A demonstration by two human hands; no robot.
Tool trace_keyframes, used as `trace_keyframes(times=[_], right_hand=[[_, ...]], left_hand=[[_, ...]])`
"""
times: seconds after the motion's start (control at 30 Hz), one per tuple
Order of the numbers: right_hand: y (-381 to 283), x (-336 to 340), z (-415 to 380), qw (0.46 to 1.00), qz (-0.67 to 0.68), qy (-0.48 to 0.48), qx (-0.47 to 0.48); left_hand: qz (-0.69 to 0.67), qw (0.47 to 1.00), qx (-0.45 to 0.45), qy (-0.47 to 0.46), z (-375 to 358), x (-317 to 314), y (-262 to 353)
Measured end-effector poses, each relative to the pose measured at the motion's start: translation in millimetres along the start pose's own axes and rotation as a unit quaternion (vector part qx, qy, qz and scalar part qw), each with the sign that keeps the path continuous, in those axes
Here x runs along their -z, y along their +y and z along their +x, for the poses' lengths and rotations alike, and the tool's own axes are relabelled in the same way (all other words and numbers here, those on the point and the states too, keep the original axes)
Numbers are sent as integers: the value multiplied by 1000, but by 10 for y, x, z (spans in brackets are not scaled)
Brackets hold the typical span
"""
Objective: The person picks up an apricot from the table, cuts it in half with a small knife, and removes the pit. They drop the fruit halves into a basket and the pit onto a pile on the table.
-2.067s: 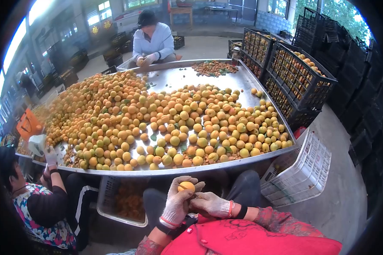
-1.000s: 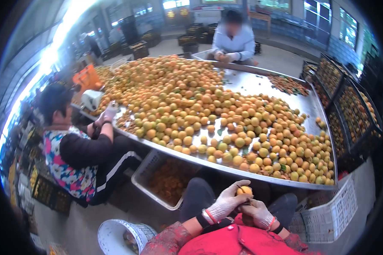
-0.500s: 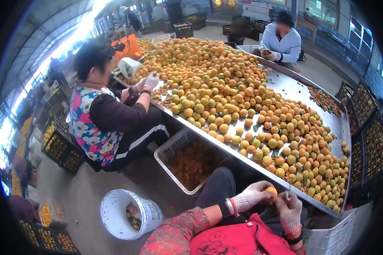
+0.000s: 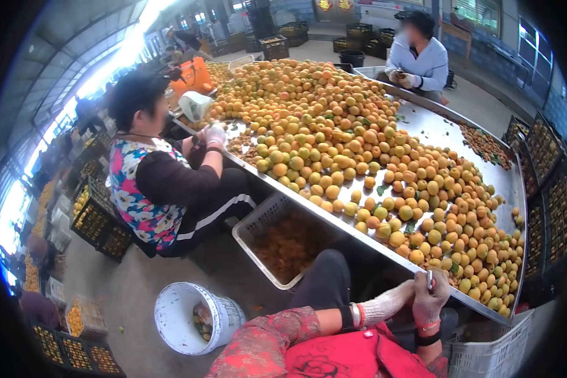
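My left hand, in a whitish knit glove, is closed and pressed against my right hand. Its fingertips and whatever they hold are hidden. My right hand, gloved too, is closed around a small metal-ended tool, apparently a short knife; its blade cannot be made out. Both hands are at the near edge of a metal table, in front of a large heap of yellow-orange and greenish apricots.
A white crate of orange pieces stands under the table edge, near a white bucket. Another white crate is below my right side. One co-worker sits at left, another across the table. Dark crates stack at right.
My hands have come together, and the apricot visible in my left hand before is now out of sight. My right hand has risen slightly. The left co-worker's hands have lowered.
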State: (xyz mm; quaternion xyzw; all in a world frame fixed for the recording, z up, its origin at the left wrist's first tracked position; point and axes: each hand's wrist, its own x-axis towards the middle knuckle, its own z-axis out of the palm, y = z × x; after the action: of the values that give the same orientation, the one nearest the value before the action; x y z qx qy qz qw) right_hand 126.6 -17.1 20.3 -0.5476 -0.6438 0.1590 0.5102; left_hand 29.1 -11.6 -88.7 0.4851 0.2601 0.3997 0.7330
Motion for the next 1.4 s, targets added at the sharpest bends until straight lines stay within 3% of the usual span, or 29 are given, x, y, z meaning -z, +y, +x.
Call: trace_keyframes(times=[0.03, 0.07, 0.1, 0.2, 0.47, 0.57, 0.67, 0.77, 0.83, 0.87, 0.9, 0.93, 1.0, 1.1, 1.2, 1.27, 1.37, 1.4], right_hand=[[43, -21, 10, 999, 14, 20, 24], [43, -46, 37, 997, 30, 40, 52], [3, -26, 73, 999, 4, 22, 45], [79, -51, 68, 977, 149, 6, -153], [-15, -169, 102, 990, 100, 32, -89], [-54, -197, 148, 997, 57, 50, -11], [-140, -126, 170, 997, -14, 46, 67], [-200, -95, 137, 991, -52, 44, 119], [-200, -72, 92, 987, -78, 44, 137], [-196, -92, 84, 984, -83, 41, 152], [-164, -119, 49, 984, -91, 31, 147], [-83, -130, 11, 983, -110, 12, 143], [-72, -171, -20, 983, -99, 7, 157], [-63, -176, -55, 978, -121, -11, 170], [-86, -193, -80, 970, -124, -20, 207], [-206, -201, -87, 967, -134, -22, 217], [-198, -210, -72, 953, -145, -32, 264], [-163, -230, -89, 950, -144, -31, 274]], left_hand=[[-32, 996, 73, 42, -10, -70, 178], [-40, 983, 181, 15, -97, -76, 666], [-10, 988, 149, 35, -78, -79, 655], [50, 994, 61, 77, -116, -101, 577], [146, 981, 38, 121, -139, -147, 752], [81, 982, -92, 146, 127, 6, 50], [-118, 984, -70, 110, 62, -72, 260], [-325, 937, 71, 104, -50, -199, 677], [-374, 926, 45, 39, -34, -133, 385], [-394, 919, 24, 12, -12, -52, 248], [-370, 927, 46, 47, -66, -101, 355], [-417, 908, 40, 18, -42, -71, 238], [-420, 904, 54, 61, -7, -88, 86], [-442, 892, 79, 50, -68, -69, 130], [-370, 917, 116, 89, -212, -78, 362], [-382, 920, 81, 25, -152, -28, 146], [-408, 897, 154, 66, 21, 57, -174], [-432, 884, 172, 57, 244, 201, -673]])
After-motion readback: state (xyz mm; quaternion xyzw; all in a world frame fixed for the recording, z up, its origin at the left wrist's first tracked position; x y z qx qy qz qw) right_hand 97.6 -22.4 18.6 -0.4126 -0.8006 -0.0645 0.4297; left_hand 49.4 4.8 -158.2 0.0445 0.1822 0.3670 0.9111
